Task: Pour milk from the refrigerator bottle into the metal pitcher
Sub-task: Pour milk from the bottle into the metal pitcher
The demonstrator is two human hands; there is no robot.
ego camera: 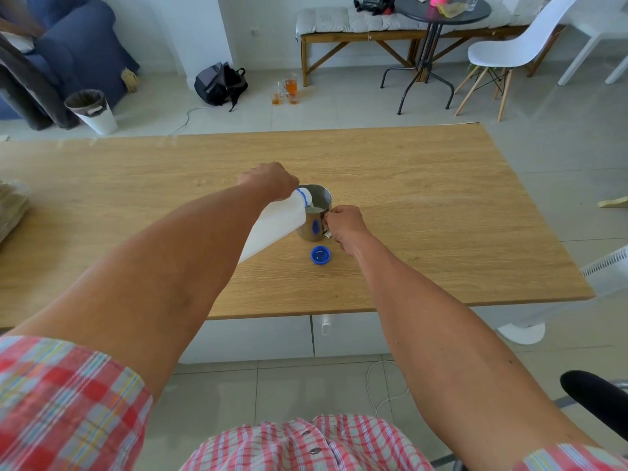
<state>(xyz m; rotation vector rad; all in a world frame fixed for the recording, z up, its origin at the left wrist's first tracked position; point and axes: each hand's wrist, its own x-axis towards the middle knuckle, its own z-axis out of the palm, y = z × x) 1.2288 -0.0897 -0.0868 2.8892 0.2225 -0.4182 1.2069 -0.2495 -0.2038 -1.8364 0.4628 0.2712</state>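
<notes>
A white plastic milk bottle (272,226) with a blue neck ring is tilted steeply, its mouth over the rim of the metal pitcher (314,215). Milk shows inside the pitcher. My left hand (268,180) grips the bottle from above near its neck. My right hand (345,226) holds the pitcher's handle on its right side. The pitcher stands upright on the wooden table (424,205). The bottle's blue cap (320,255) lies open side up on the table just in front of the pitcher.
A stack of pale cloth (12,212) lies at the table's left edge. A yellow object (613,202) pokes in at the right. Beyond the table are a white bin (91,112), a backpack (219,83), glasses on the floor (289,91), a bench and chairs.
</notes>
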